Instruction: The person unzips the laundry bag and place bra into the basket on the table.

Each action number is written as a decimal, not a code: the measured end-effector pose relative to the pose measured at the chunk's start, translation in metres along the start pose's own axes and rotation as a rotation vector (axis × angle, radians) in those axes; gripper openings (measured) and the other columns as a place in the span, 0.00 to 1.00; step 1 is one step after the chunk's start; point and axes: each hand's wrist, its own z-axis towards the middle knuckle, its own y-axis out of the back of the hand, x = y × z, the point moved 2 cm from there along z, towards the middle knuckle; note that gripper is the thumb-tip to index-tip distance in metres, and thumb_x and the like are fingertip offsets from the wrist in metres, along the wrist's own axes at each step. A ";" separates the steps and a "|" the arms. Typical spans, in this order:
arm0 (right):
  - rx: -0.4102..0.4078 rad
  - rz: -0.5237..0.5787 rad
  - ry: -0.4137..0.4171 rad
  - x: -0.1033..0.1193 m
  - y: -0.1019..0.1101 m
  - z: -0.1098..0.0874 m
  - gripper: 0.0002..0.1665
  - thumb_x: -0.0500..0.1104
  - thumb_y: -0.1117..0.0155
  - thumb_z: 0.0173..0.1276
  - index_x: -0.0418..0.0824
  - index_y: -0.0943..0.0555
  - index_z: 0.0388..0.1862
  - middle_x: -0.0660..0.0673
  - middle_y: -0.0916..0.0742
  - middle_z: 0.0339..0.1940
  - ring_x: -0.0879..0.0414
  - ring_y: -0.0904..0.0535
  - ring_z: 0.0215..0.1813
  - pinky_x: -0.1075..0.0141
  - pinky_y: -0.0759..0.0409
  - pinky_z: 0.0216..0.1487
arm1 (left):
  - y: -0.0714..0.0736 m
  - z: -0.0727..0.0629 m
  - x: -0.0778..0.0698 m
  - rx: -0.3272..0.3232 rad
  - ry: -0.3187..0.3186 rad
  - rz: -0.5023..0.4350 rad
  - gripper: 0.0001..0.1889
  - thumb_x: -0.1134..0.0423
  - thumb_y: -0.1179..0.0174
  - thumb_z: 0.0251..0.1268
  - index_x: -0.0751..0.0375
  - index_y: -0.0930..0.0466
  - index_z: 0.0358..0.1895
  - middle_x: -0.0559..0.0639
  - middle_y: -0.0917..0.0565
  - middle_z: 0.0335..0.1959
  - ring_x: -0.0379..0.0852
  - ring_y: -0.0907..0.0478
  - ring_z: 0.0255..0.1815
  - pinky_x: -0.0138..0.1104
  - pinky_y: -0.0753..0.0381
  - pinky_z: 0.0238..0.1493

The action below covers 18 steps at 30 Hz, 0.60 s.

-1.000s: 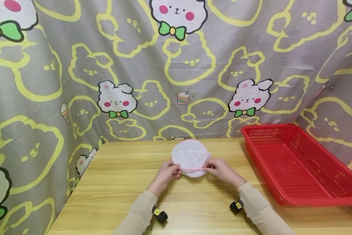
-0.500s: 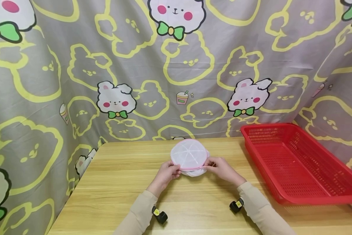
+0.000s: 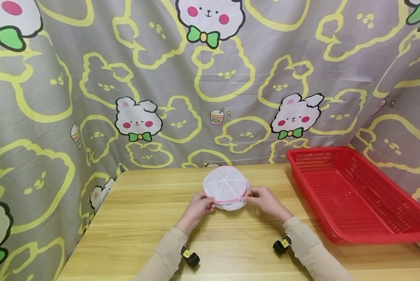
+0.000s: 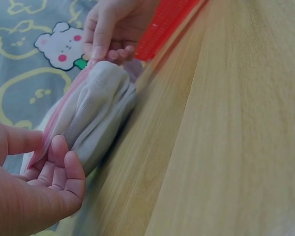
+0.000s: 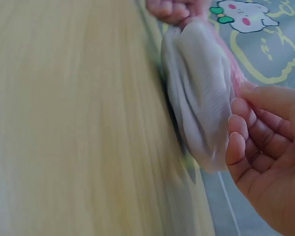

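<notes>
A round white mesh wash bag [image 3: 225, 182] with a pink zipped rim and pale lines across its top is held over the table, its soft fabric side bulging below the rim. At the bag's front left, my left hand [image 3: 200, 205] pinches the pink rim between thumb and fingers. My right hand [image 3: 264, 200] pinches the rim at the front right, where the zipper pull seems to be, though the fingertips cover it. Folds in the bag's pale side [image 4: 101, 105] show in the left wrist view. In the right wrist view, thumb and index finger meet on the pink zipper edge [image 5: 237, 73].
A red perforated plastic basket [image 3: 346, 203] stands on the right side of the wooden table [image 3: 153, 195]. Grey patterned cloth [image 3: 181, 78] hangs behind the table and along both sides. Black cameras are strapped at both wrists.
My right hand's fingertips have shifted very slightly along the pink rim, toward the back right. The left hand keeps its pinch in the same place.
</notes>
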 end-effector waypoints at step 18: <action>0.019 0.119 -0.095 -0.010 0.000 0.001 0.09 0.44 0.30 0.63 0.38 0.17 0.32 0.47 0.20 0.25 0.61 0.27 0.30 0.70 0.27 0.32 | -0.001 -0.005 -0.003 -0.006 -0.008 0.017 0.08 0.69 0.46 0.70 0.72 0.30 0.44 0.47 0.24 0.27 0.37 0.25 0.28 0.26 0.22 0.32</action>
